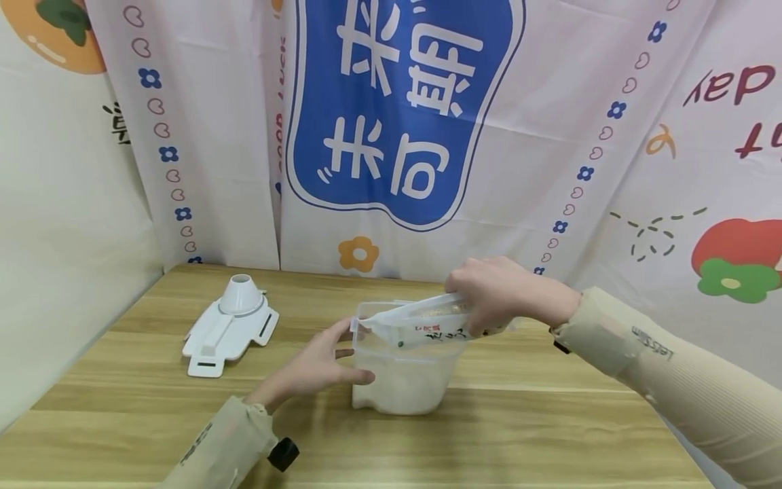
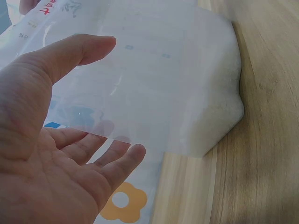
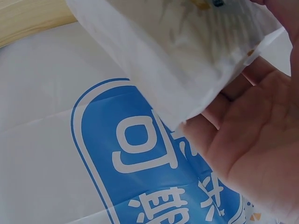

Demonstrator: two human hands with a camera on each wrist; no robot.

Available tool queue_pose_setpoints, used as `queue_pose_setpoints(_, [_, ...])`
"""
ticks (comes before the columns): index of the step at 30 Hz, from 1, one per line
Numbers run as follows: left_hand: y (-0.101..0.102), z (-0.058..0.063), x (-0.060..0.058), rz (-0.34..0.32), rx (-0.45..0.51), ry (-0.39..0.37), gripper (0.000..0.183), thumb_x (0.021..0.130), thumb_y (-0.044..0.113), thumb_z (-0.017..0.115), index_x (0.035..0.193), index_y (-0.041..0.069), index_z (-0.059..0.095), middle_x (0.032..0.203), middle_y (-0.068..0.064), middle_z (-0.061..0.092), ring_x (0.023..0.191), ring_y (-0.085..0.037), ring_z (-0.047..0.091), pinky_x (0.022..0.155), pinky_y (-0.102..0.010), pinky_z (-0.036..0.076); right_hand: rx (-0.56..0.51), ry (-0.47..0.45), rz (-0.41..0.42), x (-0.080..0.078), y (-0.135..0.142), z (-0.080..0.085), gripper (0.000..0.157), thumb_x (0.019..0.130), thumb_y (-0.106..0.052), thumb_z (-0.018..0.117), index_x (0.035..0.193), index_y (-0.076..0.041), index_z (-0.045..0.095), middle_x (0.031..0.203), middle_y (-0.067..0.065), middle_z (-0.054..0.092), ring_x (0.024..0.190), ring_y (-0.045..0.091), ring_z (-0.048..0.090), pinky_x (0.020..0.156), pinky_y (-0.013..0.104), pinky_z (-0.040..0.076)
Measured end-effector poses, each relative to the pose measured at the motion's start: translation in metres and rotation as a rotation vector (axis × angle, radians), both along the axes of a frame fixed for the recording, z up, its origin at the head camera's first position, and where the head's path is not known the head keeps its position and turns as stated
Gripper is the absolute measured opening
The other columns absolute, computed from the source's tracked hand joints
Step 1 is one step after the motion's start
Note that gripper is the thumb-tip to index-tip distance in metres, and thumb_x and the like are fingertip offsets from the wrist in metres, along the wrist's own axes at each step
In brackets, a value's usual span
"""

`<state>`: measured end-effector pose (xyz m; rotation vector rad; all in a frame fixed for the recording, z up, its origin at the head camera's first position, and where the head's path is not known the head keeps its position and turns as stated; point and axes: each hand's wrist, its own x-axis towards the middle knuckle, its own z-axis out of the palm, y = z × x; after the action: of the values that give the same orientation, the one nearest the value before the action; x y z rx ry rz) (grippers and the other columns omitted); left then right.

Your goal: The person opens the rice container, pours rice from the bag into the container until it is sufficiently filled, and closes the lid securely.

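Note:
A clear plastic storage container (image 1: 400, 356) stands on the table, its lower part filled with a pale white mass that looks like rice (image 2: 217, 88). My left hand (image 1: 320, 367) holds the container's left side, thumb across one face and fingers at another. Above the container's opening, my right hand (image 1: 497, 293) grips a white printed plastic bag (image 1: 409, 331), tilted with its lower end at the container's mouth. In the right wrist view the bag (image 3: 163, 56) lies against the fingers. Whether anything is flowing out of it cannot be seen.
On the left of the wooden table (image 1: 531, 421) lies a white plastic part (image 1: 229, 333) with an upright cone and side flaps, apart from the left hand. A printed cloth (image 1: 391, 244) hangs behind the table's back edge.

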<state>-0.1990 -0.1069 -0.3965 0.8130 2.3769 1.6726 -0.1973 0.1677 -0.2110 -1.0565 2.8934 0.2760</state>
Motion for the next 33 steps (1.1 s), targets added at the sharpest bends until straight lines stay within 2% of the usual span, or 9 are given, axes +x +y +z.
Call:
queue_pose_setpoints(15, [0.0, 0.001, 0.001, -0.011, 0.017, -0.018, 0.092, 0.074, 0.022, 0.088, 0.15, 0.015, 0.037, 0.139, -0.01, 0.05, 0.129, -0.036, 0.044, 0.104, -0.052, 0.041, 0.006, -0.052, -0.016, -0.002, -0.008, 0.002, 0.026, 0.06, -0.01, 0.081, 0.081, -0.015, 0.066, 0.071, -0.007, 0.058, 0.06, 0.012, 0.057, 0.049, 0.026, 0.051])
queue_pose_setpoints(33, [0.0, 0.0, 0.001, -0.018, 0.022, -0.027, 0.09, 0.075, 0.022, 0.088, 0.149, 0.013, 0.038, 0.14, -0.008, 0.048, 0.131, -0.035, 0.042, 0.104, -0.052, 0.041, 0.024, -0.046, -0.024, -0.002, -0.012, 0.003, 0.027, 0.06, -0.013, 0.082, 0.081, -0.016, 0.066, 0.073, -0.007, 0.058, 0.064, 0.012, 0.057, 0.052, 0.027, 0.051])
